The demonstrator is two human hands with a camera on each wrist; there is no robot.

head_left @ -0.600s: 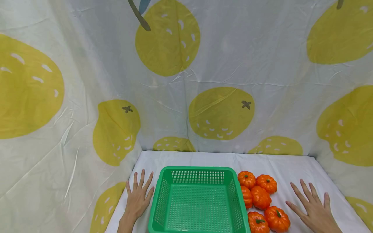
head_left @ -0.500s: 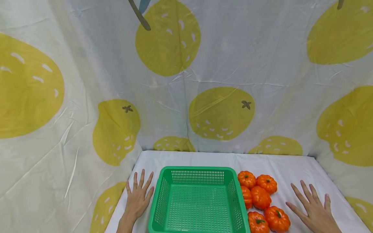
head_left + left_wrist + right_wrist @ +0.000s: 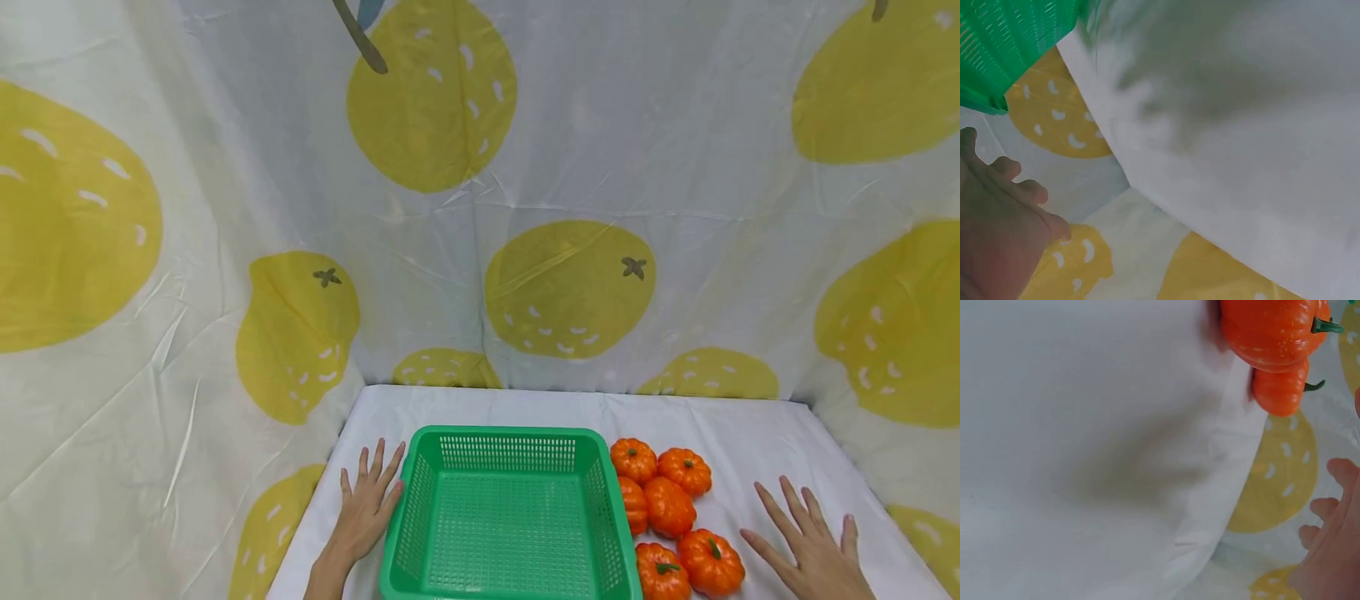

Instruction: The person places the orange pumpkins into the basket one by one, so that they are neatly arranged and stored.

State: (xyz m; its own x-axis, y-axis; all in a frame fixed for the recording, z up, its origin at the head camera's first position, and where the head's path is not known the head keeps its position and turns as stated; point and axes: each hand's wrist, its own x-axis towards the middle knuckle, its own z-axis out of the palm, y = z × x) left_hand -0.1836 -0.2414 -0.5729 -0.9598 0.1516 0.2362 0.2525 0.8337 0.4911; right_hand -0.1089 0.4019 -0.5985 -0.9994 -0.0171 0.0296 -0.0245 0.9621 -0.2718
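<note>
A green mesh basket [image 3: 510, 433] stands empty near the front of the white-covered table. My left hand [image 3: 369, 506] lies flat with fingers spread just left of it, fingertips close to the basket's left rim [image 3: 1004, 44]. Several small orange pumpkins [image 3: 670, 506] cluster right beside the basket's right wall. My right hand [image 3: 810, 546] lies flat and spread on the cloth to the right of the pumpkins, apart from them. In the right wrist view two pumpkins [image 3: 1272, 331] show at the top edge.
A white cloth with large yellow fruit prints [image 3: 570, 287] hangs as walls behind and at both sides of the table [image 3: 735, 425]. The table's left edge drops off just beside my left hand.
My left hand has slid a little forward and right, closer to the basket's left rim. My right hand has drawn slightly back toward me. Basket and pumpkins have not moved.
</note>
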